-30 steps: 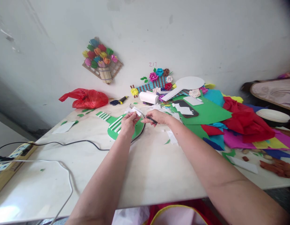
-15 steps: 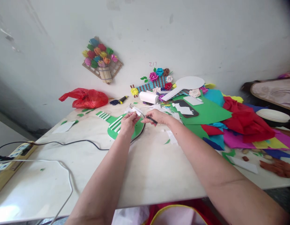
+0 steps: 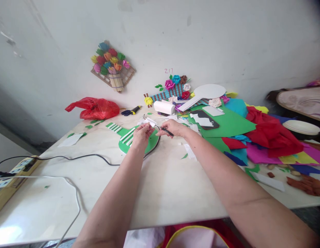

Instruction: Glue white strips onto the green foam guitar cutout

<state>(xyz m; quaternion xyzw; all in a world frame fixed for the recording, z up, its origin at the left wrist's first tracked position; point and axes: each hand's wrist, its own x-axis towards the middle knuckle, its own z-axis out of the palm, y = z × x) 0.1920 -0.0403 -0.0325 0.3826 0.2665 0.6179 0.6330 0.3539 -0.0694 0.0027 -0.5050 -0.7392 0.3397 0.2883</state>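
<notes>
My left hand (image 3: pixel 143 134) pinches a small piece of white paper (image 3: pixel 151 121) above a green guitar-shaped cutout (image 3: pixel 125 148). White strips (image 3: pixel 127 137) lie across the cutout's body and neck. In my right hand (image 3: pixel 174 128) is a pair of scissors with dark handles (image 3: pixel 166 131), its blades pointing left at the paper. My fingers partly hide both the paper and the scissors, so I cannot tell how far the blades are apart. The cutout's right part lies beneath my hands.
A black cord (image 3: pixel 84 155) crosses the table from a power strip (image 3: pixel 17 172) at left. A red plastic bag (image 3: pixel 97 108) and pliers (image 3: pixel 131 111) stand by the wall. Green sheets (image 3: pixel 232 120), a phone (image 3: pixel 210 125) and crumpled coloured paper (image 3: pixel 276 131) cover the right side.
The white paper between my hands has shifted slightly and shows a little differently at the scissors. Both hands stay in nearly the same place.
</notes>
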